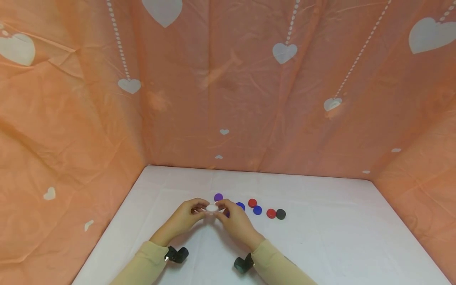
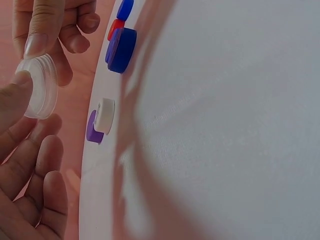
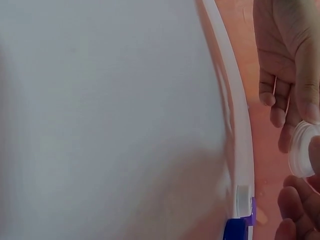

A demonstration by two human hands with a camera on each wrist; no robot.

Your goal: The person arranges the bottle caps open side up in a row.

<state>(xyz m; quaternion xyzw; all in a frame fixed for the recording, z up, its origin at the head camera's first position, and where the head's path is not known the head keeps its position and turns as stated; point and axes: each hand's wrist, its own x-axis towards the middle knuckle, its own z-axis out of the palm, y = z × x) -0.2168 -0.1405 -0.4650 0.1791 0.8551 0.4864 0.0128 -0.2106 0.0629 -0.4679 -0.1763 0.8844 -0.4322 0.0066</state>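
- An orange curtain (image 1: 249, 99), printed with white hearts, walled in the back and both sides.
- A white table (image 1: 338, 233) spread out below it.
- Two pale sleeves (image 1: 142, 265) reached in from the near edge.
- The left hand (image 1: 183, 217) pinched one side of a clear ridged disc (image 1: 211, 208), thumb and fingers closed down to its thickness, other fingers loosely bent.
- The right hand (image 1: 238, 223) pinched the opposite side, just as narrowly.
- A dark camera (image 1: 178, 255) sat at each wrist.
- The disc was held above the table, between the hands.
- Beyond and to the right lay small caps: purple (image 1: 218, 197) just beside white (image 2: 105, 116), red (image 1: 252, 203) by blue (image 1: 257, 210), another red (image 1: 271, 213) by black (image 1: 281, 214).
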